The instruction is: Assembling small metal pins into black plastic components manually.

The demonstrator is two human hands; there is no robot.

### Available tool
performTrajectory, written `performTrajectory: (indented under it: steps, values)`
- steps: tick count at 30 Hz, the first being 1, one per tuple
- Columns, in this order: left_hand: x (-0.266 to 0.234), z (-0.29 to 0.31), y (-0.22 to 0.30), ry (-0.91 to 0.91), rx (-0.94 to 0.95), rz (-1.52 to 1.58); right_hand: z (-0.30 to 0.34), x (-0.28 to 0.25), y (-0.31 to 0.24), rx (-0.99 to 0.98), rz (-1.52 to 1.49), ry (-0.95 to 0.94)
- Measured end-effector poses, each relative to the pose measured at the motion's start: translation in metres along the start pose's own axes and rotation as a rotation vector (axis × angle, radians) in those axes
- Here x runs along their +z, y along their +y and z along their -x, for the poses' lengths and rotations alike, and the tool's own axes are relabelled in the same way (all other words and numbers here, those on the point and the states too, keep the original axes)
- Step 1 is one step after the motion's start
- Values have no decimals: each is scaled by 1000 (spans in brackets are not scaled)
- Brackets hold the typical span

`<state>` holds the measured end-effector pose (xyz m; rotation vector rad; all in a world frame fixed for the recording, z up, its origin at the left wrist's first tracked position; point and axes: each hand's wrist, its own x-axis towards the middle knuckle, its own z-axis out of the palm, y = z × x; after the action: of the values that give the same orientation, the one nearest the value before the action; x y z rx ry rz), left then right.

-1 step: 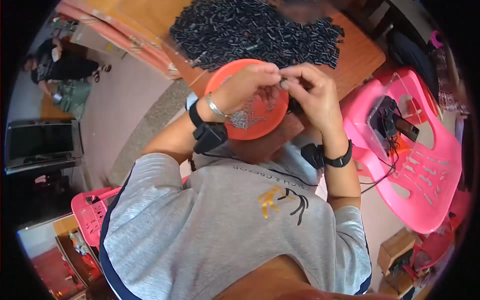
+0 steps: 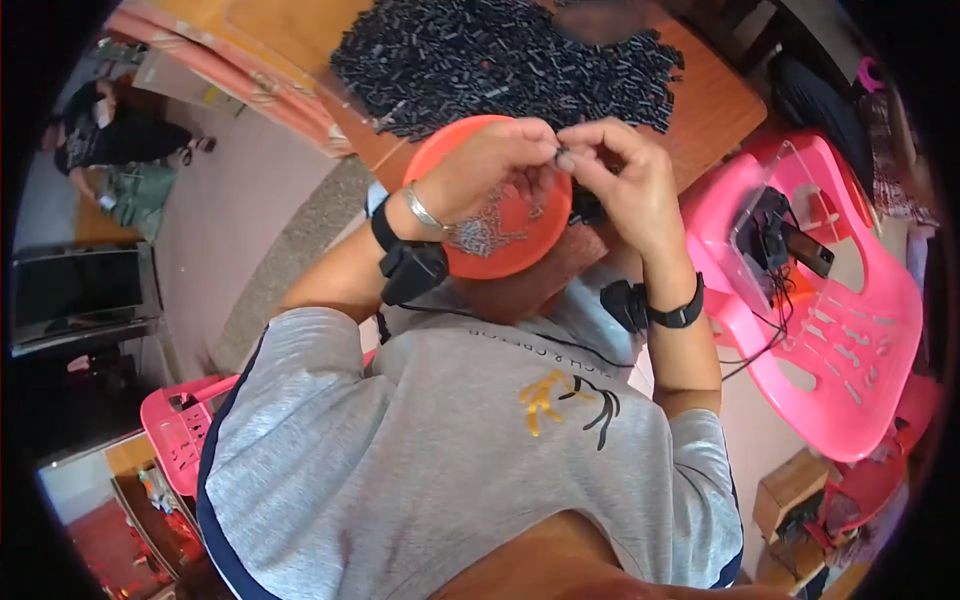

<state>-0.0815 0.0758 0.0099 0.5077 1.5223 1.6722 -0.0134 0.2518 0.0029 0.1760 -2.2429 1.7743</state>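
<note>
Over an orange-red round basin [image 2: 540, 238], my left hand [image 2: 488, 168] and my right hand [image 2: 630, 185] meet fingertip to fingertip. Between them is a small dark piece [image 2: 562, 153], too small to make out fully, pinched by thumb and fingers from both sides. Small silvery metal bits [image 2: 474, 238] lie loose in the basin, partly hidden beneath my left hand and wrist. Just beyond the basin spreads a broad heap of small black tube-like pieces [image 2: 490, 70].
The heap lies on a brown wooden table [image 2: 715, 125]. To my right stands a pink plastic chair [image 2: 850, 400], bearing a clear tray with black devices and cables [image 2: 780, 240]. Cables run from the wrist straps across my front. Far left, another person [image 2: 110, 140] is visible.
The view has shifted slightly, so the surroundings sit a little differently. Both hands keep the same pinch on the small dark piece over the basin.
</note>
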Motion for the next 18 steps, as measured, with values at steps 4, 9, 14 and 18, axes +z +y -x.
performTrajectory:
  steps: [4, 9, 14, 18]
  values:
    - [0, -2, 10, -59, 48, 57, -6, -5, 4, 5, -13, -4]
    - [-22, 5, 2, -159, 66, 34, -7, 13, -10, 48, 16, -35]
    - [-40, 28, -11, -181, 99, 186, -3, 39, -17, -16, 71, -89]
    - [-55, 42, -24, -217, 119, 330, -5, 62, -26, -18, 137, -112]
